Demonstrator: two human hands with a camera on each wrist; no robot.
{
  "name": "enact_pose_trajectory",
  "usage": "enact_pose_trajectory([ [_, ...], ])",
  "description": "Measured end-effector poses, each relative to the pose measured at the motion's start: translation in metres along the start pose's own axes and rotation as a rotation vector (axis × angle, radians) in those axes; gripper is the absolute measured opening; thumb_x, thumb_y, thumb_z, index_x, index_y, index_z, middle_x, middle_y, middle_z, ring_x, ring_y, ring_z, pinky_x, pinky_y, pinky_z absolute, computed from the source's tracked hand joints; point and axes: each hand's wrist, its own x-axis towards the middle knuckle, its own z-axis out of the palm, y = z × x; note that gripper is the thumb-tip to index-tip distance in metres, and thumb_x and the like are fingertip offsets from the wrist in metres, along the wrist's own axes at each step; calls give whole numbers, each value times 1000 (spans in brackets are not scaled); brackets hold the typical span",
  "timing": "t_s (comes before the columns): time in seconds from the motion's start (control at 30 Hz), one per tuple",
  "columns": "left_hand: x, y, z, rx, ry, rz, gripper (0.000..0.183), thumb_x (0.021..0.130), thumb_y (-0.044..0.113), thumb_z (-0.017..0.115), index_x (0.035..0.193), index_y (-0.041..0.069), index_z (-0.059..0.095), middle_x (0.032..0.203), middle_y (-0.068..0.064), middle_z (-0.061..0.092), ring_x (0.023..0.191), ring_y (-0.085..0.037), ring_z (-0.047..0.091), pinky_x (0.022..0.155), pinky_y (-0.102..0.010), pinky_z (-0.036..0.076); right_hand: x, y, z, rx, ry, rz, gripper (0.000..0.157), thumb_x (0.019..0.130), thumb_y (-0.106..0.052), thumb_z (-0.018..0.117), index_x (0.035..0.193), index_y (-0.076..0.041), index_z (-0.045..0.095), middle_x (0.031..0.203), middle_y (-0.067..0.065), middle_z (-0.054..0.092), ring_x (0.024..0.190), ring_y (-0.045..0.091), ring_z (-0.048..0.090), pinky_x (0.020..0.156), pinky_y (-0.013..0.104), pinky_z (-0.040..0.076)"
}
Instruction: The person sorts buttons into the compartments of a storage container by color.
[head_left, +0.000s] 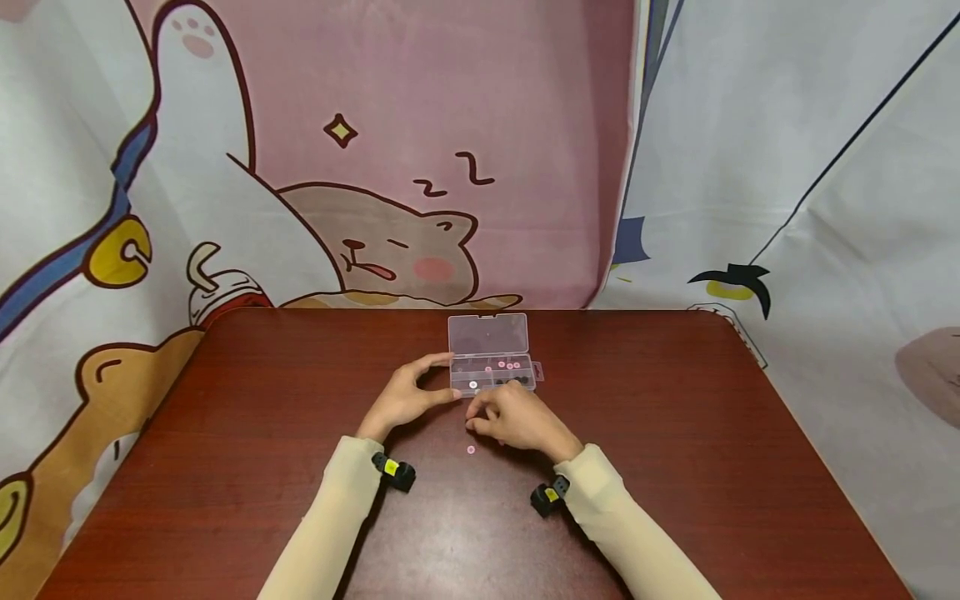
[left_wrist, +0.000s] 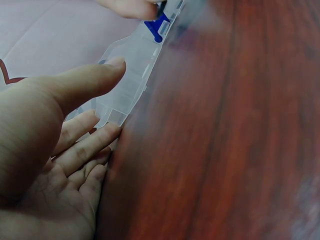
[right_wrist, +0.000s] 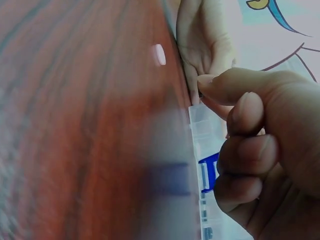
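Observation:
A clear plastic compartment box [head_left: 488, 335] stands at the far side of the table with its lid raised. My left hand [head_left: 405, 402] holds its left end, index finger at the back and thumb at the front corner. Just in front of the box, my right hand [head_left: 519, 418] pinches a small black piece [left_wrist: 161, 9], mostly hidden by the fingertips. In the compartments lie several pink ring-like pieces [head_left: 502, 364], a white one [head_left: 473, 385] and some dark ones. One pink ring-like piece [head_left: 471, 449] lies loose on the table, nearer me.
The reddish-brown wooden table [head_left: 720, 467] reaches back to a curtain [head_left: 420, 100] printed with cartoon animals. A blue latch [right_wrist: 209, 172] is on the box's front side. Both wrists carry small black devices [head_left: 397, 472].

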Motion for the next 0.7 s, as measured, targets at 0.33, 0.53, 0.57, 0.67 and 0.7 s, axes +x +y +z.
enact_pose_trajectory([
  [0.33, 0, -1, 0, 5, 0, -9, 63, 85, 31, 85, 142, 24, 61, 143, 2, 63, 142, -24, 50, 119, -50, 38, -1, 5, -11, 63, 50, 13, 4, 95, -24, 75, 94, -20, 77, 46, -14, 47, 38, 0, 50, 47, 21, 42],
  [0.53, 1, 0, 0, 2, 0, -15, 63, 84, 31, 86, 142, 24, 61, 143, 2, 63, 142, -23, 50, 119, -50, 38, -2, 8, -19, 108, 91, 19, 5, 94, -20, 75, 96, -16, 76, 49, -13, 50, 39, 1, 50, 42, 22, 42],
  [0.57, 1, 0, 0, 0, 0, -17, 63, 84, 30, 86, 141, 24, 61, 143, 2, 63, 143, -23, 50, 119, -50, 38, -2, 9, -21, 112, 98, 20, 5, 94, -20, 76, 96, -15, 76, 49, -13, 50, 39, 2, 50, 41, 22, 41],
  [0.67, 1, -1, 0, -4, 1, -22, 63, 84, 30, 86, 141, 25, 62, 143, 1, 63, 143, -23, 50, 119, -50, 38, -3, 11, -25, 115, 114, 31, 5, 94, -19, 76, 95, -15, 77, 49, -12, 50, 38, 2, 49, 41, 22, 41],
  [0.7, 1, -1, 0, -3, 2, -24, 63, 84, 30, 86, 141, 25, 61, 143, 2, 63, 143, -23, 49, 119, -50, 38, -3, 11, -26, 115, 117, 37, 4, 94, -19, 75, 95, -15, 77, 49, -12, 51, 39, 2, 49, 41, 22, 41],
])
